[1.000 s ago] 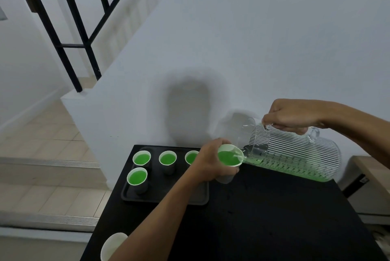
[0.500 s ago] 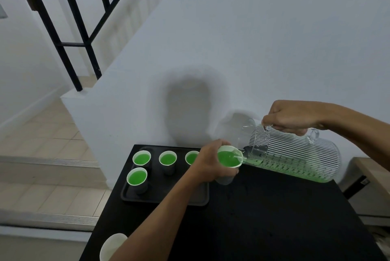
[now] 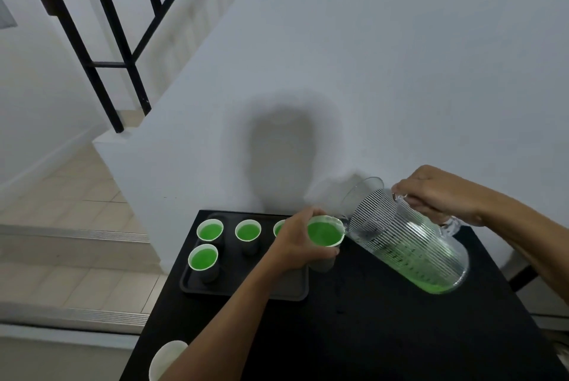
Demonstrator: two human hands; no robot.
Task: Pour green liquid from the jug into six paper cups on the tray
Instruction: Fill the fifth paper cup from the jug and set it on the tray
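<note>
This looks like the stairwell of a home or small building. A white plastered wall [image 3: 369,57] rises along a stair with a black metal railing [image 3: 123,64], and beige tiled steps [image 3: 61,276] edged with ribbed metal strips [image 3: 77,236] lie at the left. A small black table [image 3: 369,334] stands against that wall, with a tray [image 3: 246,294] of cups [image 3: 210,230] at its far left corner.

On tray [image 3: 221,292], far row: third cup [image 3: 278,228] mostly hidden behind left hand [image 3: 297,242]. White cup [image 3: 167,357] on tray's near side: cut off by bottom edge.
</note>
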